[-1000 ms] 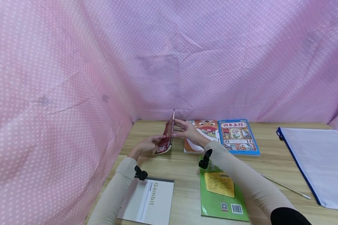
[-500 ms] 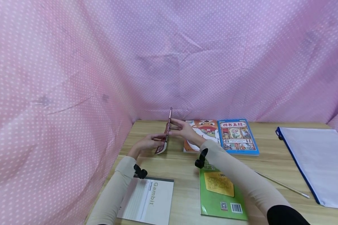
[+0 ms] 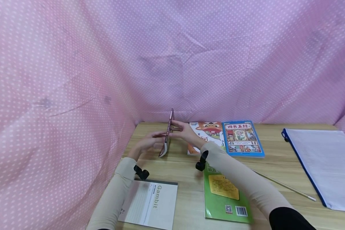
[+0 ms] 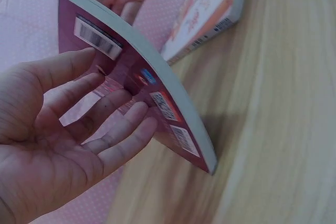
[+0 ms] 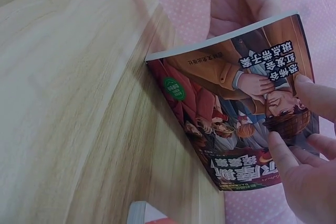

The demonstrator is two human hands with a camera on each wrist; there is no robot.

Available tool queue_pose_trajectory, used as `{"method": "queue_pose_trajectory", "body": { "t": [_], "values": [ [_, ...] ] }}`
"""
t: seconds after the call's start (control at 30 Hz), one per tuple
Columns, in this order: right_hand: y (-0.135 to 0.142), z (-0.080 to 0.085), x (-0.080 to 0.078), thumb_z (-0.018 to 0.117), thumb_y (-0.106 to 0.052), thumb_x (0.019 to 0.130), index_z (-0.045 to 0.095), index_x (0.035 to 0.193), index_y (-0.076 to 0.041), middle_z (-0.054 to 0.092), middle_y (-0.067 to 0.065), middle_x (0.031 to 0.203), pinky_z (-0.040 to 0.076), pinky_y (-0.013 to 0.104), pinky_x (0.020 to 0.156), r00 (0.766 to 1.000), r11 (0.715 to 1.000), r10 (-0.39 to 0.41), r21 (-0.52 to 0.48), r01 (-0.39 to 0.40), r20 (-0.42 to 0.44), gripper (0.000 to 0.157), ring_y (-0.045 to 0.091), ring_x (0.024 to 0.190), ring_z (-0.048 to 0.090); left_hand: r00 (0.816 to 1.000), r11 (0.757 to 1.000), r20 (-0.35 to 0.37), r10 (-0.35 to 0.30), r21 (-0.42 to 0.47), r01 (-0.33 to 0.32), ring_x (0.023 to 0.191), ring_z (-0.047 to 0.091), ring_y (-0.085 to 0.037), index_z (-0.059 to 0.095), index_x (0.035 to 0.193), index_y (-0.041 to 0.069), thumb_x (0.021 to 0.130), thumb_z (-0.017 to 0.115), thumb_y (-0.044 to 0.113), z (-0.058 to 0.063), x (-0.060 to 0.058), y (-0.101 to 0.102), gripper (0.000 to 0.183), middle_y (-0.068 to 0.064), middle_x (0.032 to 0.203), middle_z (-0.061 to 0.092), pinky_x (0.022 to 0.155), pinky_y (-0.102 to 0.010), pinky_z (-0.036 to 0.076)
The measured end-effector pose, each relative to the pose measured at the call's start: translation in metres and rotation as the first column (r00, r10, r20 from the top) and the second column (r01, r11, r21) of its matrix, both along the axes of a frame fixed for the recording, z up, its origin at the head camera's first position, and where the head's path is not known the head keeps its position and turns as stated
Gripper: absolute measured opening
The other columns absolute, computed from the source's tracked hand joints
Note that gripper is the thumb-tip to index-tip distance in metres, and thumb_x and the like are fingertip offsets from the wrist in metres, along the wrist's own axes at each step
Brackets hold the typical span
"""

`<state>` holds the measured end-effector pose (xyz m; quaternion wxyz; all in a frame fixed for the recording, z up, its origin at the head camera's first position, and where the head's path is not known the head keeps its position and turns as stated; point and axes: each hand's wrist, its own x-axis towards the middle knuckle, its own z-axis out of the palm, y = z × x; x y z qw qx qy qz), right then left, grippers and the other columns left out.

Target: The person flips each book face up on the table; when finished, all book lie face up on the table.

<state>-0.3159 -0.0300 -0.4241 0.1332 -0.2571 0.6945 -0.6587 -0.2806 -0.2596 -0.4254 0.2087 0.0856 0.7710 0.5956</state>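
Note:
A thin paperback book (image 3: 168, 127) with a maroon back stands on edge between my hands, its pages slightly bowed. In the left wrist view, my left hand (image 4: 68, 124) touches the maroon back cover with loosely bent, spread fingers near printed barcodes. From the other side my right hand (image 5: 310, 166) rests its fingertips and thumb on the illustrated front cover (image 5: 231, 98). In the head view, the left hand (image 3: 146, 143) is left of the book and the right hand (image 3: 185, 132) right of it. Whether the book's lower edge touches the table cannot be told.
An orange-and-white book (image 3: 193, 150) and a blue-bordered book (image 3: 258, 140) lie at the back. Nearer are a green book (image 3: 218, 210), a white notebook (image 3: 164, 207), a thin stick (image 3: 287, 185) and a white zip pouch (image 3: 325, 166). Pink dotted cloth (image 3: 172, 64) walls the table.
The book has turned from showing its maroon cover to nearly edge-on in the head view, and has shifted slightly left. Both hands moved a little left with it.

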Motion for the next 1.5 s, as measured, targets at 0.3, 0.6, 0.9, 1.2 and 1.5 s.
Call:
{"method": "queue_pose_trajectory", "body": {
  "t": [0.3, 0.6, 0.9, 1.2, 1.5],
  "values": [
    [-0.007, 0.002, -0.001, 0.073, -0.002, 0.092, 0.041, 0.155, -0.004, 0.044, 0.016, 0.158, 0.049, 0.044, 0.111, 0.999, 0.999, -0.034, 0.021, 0.034, 0.015, 0.071, 0.038, 0.138, 0.053, 0.999, 0.998, 0.032, 0.037, 0.058, -0.039, 0.139, 0.047, -0.043, 0.040, 0.154, 0.001, 0.111, 0.043, 0.021, 0.017, -0.005, 0.002, 0.048, -0.024, 0.155, 0.044, 0.115, -0.061, 0.040],
    [-0.017, -0.003, -0.002, 0.071, 0.005, 0.090, 0.040, 0.154, -0.001, 0.044, 0.021, 0.157, 0.042, 0.057, 0.115, 0.998, 1.000, -0.022, -0.016, 0.023, 0.055, 0.072, 0.045, 0.137, 0.050, 0.995, 0.993, 0.034, 0.098, 0.060, -0.100, 0.132, 0.054, -0.036, 0.044, 0.153, 0.005, 0.106, 0.056, 0.020, 0.029, -0.003, 0.003, 0.051, -0.021, 0.152, 0.049, 0.109, -0.052, 0.050],
    [-0.028, -0.011, 0.001, 0.075, 0.001, 0.088, 0.043, 0.153, -0.005, 0.047, 0.018, 0.156, 0.052, 0.045, 0.108, 0.998, 0.998, -0.060, 0.034, 0.059, 0.035, 0.073, 0.041, 0.133, 0.056, 0.990, 0.985, 0.012, 0.138, 0.105, -0.139, 0.121, 0.061, -0.026, 0.047, 0.151, 0.003, 0.103, 0.059, 0.011, 0.032, -0.004, -0.005, 0.050, -0.025, 0.148, 0.051, 0.108, -0.058, 0.050],
    [-0.036, -0.018, 0.001, 0.070, 0.005, 0.090, 0.045, 0.150, 0.003, 0.048, 0.026, 0.152, 0.051, 0.050, 0.108, 0.999, 0.996, -0.045, 0.081, 0.045, 0.002, 0.064, 0.048, 0.130, 0.056, 0.985, 0.985, -0.041, 0.170, 0.046, -0.168, 0.121, 0.061, -0.026, 0.050, 0.148, 0.002, 0.101, 0.061, 0.010, 0.043, -0.004, -0.016, 0.048, -0.024, 0.145, 0.055, 0.094, -0.048, 0.060],
    [-0.041, -0.027, 0.006, 0.075, 0.003, 0.087, 0.054, 0.145, -0.001, 0.053, 0.025, 0.147, 0.053, 0.046, 0.106, 0.999, 0.989, -0.051, 0.141, 0.053, -0.016, 0.061, 0.044, 0.127, 0.060, 0.983, 0.984, -0.036, 0.179, 0.010, -0.179, 0.134, 0.053, -0.036, 0.047, 0.151, 0.005, 0.101, 0.062, 0.014, 0.045, -0.002, -0.029, 0.052, -0.023, 0.151, 0.050, 0.099, -0.049, 0.057]
  ]
}}
